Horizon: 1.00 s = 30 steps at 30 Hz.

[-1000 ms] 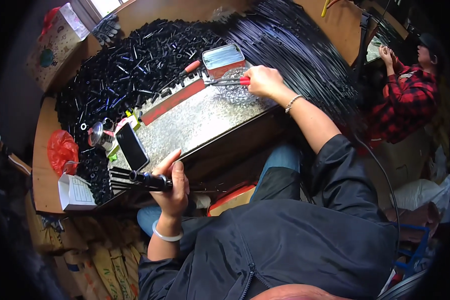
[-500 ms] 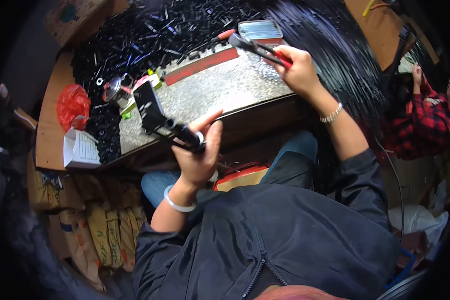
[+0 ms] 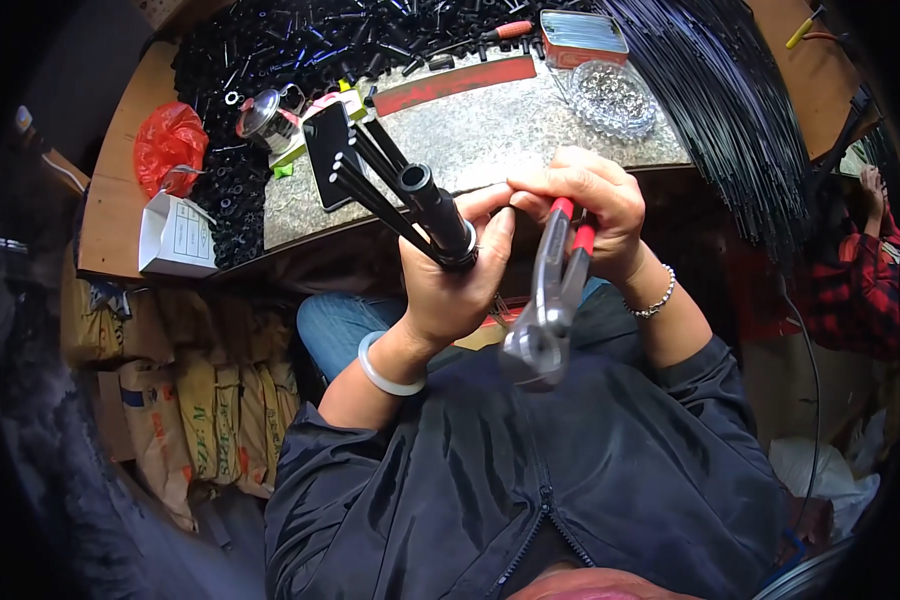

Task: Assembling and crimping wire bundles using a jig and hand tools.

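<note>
My left hand (image 3: 455, 285) is closed round what looks like a black umbrella frame (image 3: 432, 205), a hollow tube with several thin ribs, some with white tips, pointing up and left. In my right hand (image 3: 595, 205) are pliers (image 3: 553, 300) with red handles, their metal head hanging towards my chest. The fingertips of both hands meet beside the tube, and anything pinched between them is too small to make out. Beyond my left hand, a dark flat phone-like slab (image 3: 327, 150) rests at the front of the speckled worktop (image 3: 450, 130).
A red bar (image 3: 455, 85) lies across the worktop, with a heap of small black parts (image 3: 300, 40) behind it. To the right are a glass dish (image 3: 613, 100), a tin (image 3: 584, 38) and long black rods (image 3: 715, 110). A red bag (image 3: 170, 150) and white box (image 3: 177, 235) stand left. Another person's sleeve (image 3: 855, 290) shows far right.
My right hand has come down and left from above the worktop to my left hand, swinging the plier head down towards me. My left hand has moved slightly right and up, turning the frame.
</note>
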### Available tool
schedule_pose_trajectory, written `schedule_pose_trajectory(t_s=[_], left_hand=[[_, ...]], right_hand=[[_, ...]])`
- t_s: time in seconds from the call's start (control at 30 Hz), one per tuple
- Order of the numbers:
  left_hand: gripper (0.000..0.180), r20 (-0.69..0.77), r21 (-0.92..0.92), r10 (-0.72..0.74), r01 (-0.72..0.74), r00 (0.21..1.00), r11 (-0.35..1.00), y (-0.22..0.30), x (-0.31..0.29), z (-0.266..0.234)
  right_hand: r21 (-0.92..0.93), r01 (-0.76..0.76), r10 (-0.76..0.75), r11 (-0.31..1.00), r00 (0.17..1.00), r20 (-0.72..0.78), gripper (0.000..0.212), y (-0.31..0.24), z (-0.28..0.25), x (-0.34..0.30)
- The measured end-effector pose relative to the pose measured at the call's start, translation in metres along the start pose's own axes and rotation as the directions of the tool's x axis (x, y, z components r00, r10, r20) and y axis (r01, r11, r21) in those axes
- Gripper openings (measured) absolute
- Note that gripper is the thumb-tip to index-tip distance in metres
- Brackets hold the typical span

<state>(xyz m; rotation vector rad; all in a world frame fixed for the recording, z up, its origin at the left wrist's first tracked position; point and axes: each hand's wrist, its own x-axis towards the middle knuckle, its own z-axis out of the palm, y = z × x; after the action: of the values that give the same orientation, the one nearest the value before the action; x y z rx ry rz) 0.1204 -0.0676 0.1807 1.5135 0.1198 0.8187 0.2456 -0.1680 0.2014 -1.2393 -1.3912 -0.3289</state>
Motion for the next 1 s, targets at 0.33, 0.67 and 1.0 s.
schedule_pose_trajectory(t_s=[0.33, 0.67, 1.0], left_hand=[[0.036, 0.155, -0.009, 0.035, -0.034, 0.987, 0.999, 0.005, 0.006, -0.007], [0.051, 0.185, 0.052, 0.141, -0.153, 0.973, 0.987, 0.0, 0.007, -0.01], [0.046, 0.211, 0.04, 0.121, -0.132, 0.97, 0.99, -0.002, 0.005, -0.013]], right_hand=[[-0.072, 0.203, -0.209, 0.976, 0.975, -0.075, 0.022, -0.015, 0.019, -0.003], [-0.117, 0.26, -0.266, 0.959, 0.963, -0.045, 0.029, -0.015, 0.024, 0.0], [-0.137, 0.257, -0.265, 0.957, 0.963, -0.045, 0.025, -0.017, 0.028, -0.001]])
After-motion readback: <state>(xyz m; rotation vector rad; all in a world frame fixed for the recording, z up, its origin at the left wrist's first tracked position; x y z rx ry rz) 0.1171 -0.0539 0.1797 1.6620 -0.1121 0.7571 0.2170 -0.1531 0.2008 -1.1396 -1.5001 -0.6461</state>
